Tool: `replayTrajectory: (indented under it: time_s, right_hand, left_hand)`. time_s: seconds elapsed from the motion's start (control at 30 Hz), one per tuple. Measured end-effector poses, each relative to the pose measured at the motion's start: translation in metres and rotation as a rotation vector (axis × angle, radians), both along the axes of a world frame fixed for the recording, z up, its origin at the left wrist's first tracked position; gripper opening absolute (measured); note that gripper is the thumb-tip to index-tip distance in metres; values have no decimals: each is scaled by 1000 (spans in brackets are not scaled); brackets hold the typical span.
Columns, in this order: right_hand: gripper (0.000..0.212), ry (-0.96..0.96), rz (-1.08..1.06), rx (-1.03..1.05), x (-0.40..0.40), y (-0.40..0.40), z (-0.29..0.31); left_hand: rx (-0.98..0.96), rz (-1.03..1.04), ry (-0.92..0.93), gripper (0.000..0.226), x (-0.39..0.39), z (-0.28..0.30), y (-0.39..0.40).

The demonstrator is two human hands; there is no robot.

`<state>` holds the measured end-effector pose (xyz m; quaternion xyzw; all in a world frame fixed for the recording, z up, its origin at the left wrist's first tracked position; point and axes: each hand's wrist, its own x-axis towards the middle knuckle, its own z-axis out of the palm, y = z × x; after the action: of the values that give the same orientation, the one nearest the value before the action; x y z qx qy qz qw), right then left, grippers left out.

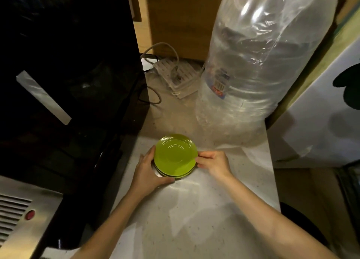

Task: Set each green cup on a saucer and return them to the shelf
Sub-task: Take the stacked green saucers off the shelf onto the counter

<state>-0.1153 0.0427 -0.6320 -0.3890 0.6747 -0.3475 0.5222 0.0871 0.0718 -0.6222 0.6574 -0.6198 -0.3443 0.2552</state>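
Observation:
A small stack of green saucers (175, 154) rests on the pale speckled counter (194, 210), just in front of me. My left hand (149, 170) wraps around the stack's left and lower edge. My right hand (213, 162) pinches the rim of the top saucer on its right side. The top saucer sits slightly tilted over the ones below. No green cup is in view.
A large black appliance (68, 73) with a metal vented base (21, 210) fills the left. A big plastic-wrapped water bottle (253, 63) stands behind the saucers at right. A white power strip (175, 75) with cables lies at the back. A white surface (321, 122) borders the right.

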Motion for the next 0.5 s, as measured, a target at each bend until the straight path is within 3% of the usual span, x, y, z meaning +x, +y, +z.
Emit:
replayTrajectory:
  time_s: [0.33,0.5]
  right_hand:
    - [27,129,47,-13,-1,0,3]
    - [40,125,281,108,-6,0,27]
  left_hand:
    - [52,-60,-108,118,-3,5,0]
    - [159,-163,-205,121,-6,23,-8]
